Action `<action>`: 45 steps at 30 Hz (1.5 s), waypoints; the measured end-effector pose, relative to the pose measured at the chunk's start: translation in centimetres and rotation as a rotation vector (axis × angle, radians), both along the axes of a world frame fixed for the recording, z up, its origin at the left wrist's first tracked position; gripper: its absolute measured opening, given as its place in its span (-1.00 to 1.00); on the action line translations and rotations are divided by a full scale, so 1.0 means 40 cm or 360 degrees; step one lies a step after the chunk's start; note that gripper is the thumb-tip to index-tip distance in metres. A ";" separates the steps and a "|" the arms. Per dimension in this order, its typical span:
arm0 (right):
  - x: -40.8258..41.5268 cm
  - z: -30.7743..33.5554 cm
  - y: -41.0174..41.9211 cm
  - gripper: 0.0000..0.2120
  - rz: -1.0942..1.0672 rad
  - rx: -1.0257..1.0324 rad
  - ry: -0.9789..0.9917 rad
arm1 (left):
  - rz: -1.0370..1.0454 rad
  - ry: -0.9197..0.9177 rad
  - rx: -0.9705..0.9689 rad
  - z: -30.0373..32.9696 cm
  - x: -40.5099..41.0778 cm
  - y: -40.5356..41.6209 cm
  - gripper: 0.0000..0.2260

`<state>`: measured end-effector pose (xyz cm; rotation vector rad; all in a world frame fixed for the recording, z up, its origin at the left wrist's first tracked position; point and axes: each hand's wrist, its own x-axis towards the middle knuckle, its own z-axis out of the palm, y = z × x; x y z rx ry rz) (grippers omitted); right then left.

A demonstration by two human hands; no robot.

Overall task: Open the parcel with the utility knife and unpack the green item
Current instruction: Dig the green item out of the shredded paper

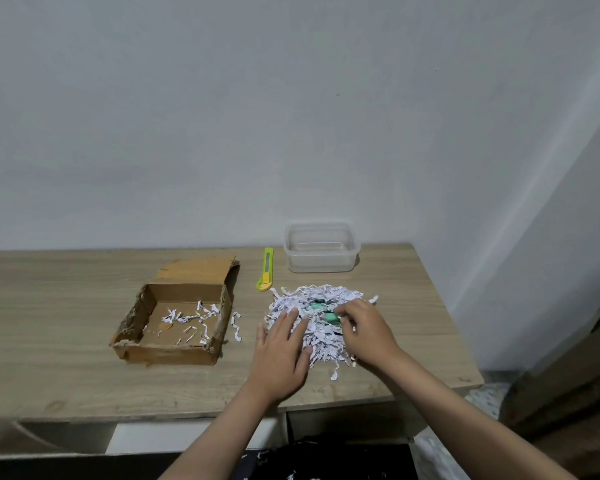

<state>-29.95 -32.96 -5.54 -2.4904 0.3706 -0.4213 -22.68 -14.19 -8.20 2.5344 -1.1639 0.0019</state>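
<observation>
The cardboard parcel (174,317) lies open on the wooden table (66,341), with a few white paper shreds left inside. To its right is a heap of shredded paper (321,299). A green item (326,313) shows partly in the middle of the heap. My left hand (281,351) rests flat on the heap's left side, fingers spread. My right hand (364,327) is on the heap's right side, its fingertips touching the green item. The green and yellow utility knife (266,269) lies behind the heap, untouched.
A clear plastic container (321,247) stands at the back of the table near the wall. A few loose shreds (237,327) lie between the parcel and the heap. The table's right edge is close to the heap.
</observation>
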 end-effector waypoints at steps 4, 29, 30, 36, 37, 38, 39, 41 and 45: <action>-0.011 -0.003 -0.031 -0.80 -0.0068 0.0002 0.0073 | 0.0076 -0.0028 0.0010 -0.019 0.003 0.039 -0.49; 0.041 0.028 -0.032 -0.78 0.0001 -0.0002 0.0414 | 0.0193 0.0108 0.0130 -0.005 -0.001 0.016 -0.41; 0.041 0.031 -0.028 -0.78 0.0000 0.0003 0.0402 | 0.0192 0.0115 0.0139 -0.007 -0.003 0.015 -0.43; 0.033 0.061 -0.005 -0.74 -0.0027 0.0099 0.0149 | 0.0220 0.0131 0.0158 -0.018 -0.007 0.017 -0.42; 0.031 0.068 -0.002 -0.74 -0.0019 0.0129 0.0104 | 0.0218 0.0126 0.0156 -0.017 -0.007 0.016 -0.41; 0.028 0.074 0.001 -0.75 -0.0011 0.0155 0.0057 | 0.0213 0.0120 0.0159 -0.016 -0.006 0.016 -0.40; 0.025 0.082 0.004 -0.76 -0.0003 0.0178 0.0012 | 0.0207 0.0118 0.0163 -0.015 -0.005 0.015 -0.40; 0.020 0.099 0.010 -0.77 0.0020 0.0216 -0.0060 | 0.0199 0.0126 0.0163 -0.014 -0.002 0.014 -0.39; 0.013 0.138 0.013 -0.79 0.0073 0.0262 -0.0139 | 0.0196 0.0133 0.0126 -0.009 0.001 0.011 -0.45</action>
